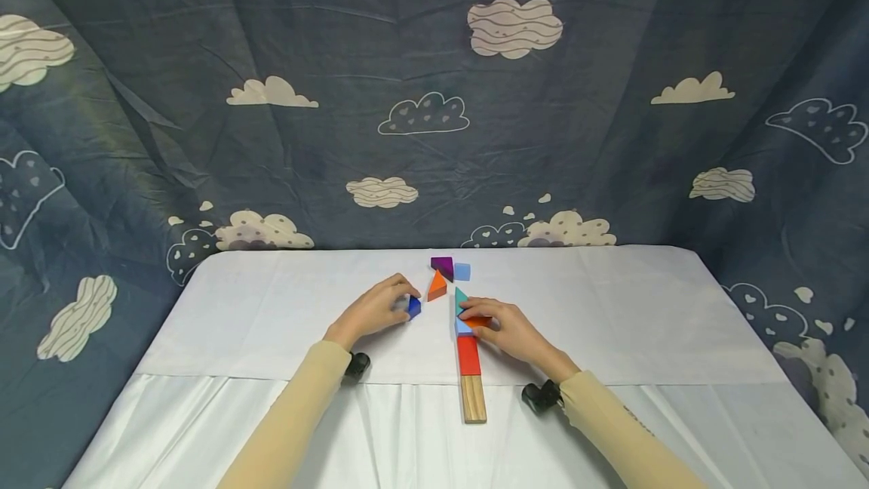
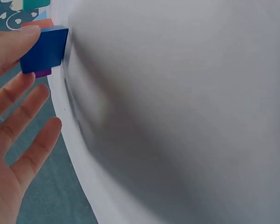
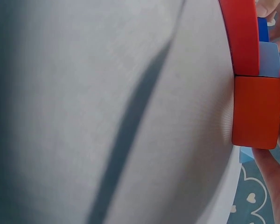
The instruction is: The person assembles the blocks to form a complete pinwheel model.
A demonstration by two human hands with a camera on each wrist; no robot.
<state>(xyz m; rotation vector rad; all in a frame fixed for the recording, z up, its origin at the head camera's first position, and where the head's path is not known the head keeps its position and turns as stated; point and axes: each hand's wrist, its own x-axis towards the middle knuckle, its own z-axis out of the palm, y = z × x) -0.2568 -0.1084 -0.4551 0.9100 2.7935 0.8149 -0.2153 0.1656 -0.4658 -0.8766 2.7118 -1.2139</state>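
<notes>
My left hand (image 1: pixel 377 312) pinches a dark blue block (image 2: pixel 45 49) between thumb and index finger, left of a row of blocks; the other fingers are spread. My right hand (image 1: pixel 511 330) grips an orange block (image 3: pixel 256 112) by its sides, against the right side of the row. From far to near, this row has a teal triangular block (image 1: pixel 459 296), a light blue block (image 1: pixel 463 329), a red block (image 1: pixel 468 357) and a natural wood block (image 1: pixel 473 400). Fingers partly cover the teal, light blue and orange pieces in the head view.
Beyond the hands lie a loose orange triangular block (image 1: pixel 437 288), a purple block (image 1: pixel 443 266) and a light blue block (image 1: pixel 462 272), close together. A white cloth (image 1: pixel 584 278) covers the table. Behind it hangs a dark curtain (image 1: pixel 407 44) with clouds.
</notes>
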